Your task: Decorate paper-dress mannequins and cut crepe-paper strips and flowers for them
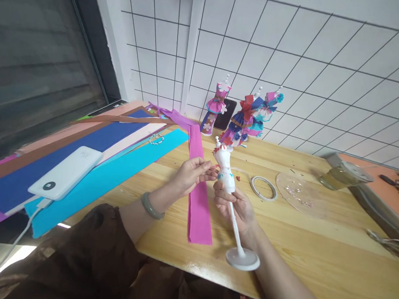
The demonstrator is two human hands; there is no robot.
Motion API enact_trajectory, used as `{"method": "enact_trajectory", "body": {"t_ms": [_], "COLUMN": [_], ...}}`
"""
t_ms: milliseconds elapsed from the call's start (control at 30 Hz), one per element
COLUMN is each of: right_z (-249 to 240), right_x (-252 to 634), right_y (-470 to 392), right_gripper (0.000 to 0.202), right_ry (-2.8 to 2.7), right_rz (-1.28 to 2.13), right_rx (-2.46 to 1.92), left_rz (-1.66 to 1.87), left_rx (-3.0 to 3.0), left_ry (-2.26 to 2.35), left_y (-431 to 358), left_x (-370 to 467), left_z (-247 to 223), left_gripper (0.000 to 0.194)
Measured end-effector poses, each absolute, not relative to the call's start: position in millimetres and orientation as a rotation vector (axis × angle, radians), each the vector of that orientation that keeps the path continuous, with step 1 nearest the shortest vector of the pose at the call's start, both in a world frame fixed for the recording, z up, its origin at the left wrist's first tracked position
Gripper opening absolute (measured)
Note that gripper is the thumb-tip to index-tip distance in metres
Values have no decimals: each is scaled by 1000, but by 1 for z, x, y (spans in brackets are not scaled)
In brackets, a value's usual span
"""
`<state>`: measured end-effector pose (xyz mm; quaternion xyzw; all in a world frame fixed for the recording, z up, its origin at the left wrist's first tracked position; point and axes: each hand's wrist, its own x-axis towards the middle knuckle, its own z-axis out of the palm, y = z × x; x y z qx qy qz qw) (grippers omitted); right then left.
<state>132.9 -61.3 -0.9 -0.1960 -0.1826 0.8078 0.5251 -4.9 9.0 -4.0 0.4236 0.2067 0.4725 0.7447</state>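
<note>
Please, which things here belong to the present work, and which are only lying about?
Seemingly for the work:
- white dress form, in the right hand
- pink strip
- coloured strips
- tape roll
- dish of small pieces
- dressed forms

Seemingly just lying about:
- power bank
- black phone
- cup
- beaded ring

no readable text, power bank markings blurred

Both forearms reaching forward — left hand pinching, right hand curled upward.

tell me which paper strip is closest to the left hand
The bright pink strip, running beneath the left hand; the turquoise strip and blue strip lie farther off.
</note>
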Motion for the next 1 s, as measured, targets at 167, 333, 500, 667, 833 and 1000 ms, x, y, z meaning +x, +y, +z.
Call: {"method": "enact_trajectory", "body": {"t_ms": [167,333,500,667,833,1000], "right_z": [6,7,2,1,3,5], "right_x": [133,132,130,128,128,129], "right_y": [-65,-63,-62,-61,-59,-59], "right_gripper": [29,50,52,34,28,26], "right_ry": [-476,-619,-859,-931,-807,-672], "right_rz": [1951,1947,1573,1275,1446,1486], "right_rx": [-557,-704,-915,-1034,-890,-872], "left_rz": [997,1040,1047,1029,1009,994], "left_rx": [867,931,1032,993,826,745], "left_ry": [382,399,428,410,336,314], "left_y": [9,9,7,7,6,5], "left_x": [-7,-10,-8,-8,-7,-7], "left_z": [-2,1,0,-1,3,5], "left_gripper": [23,21,22,20,16,13]}}
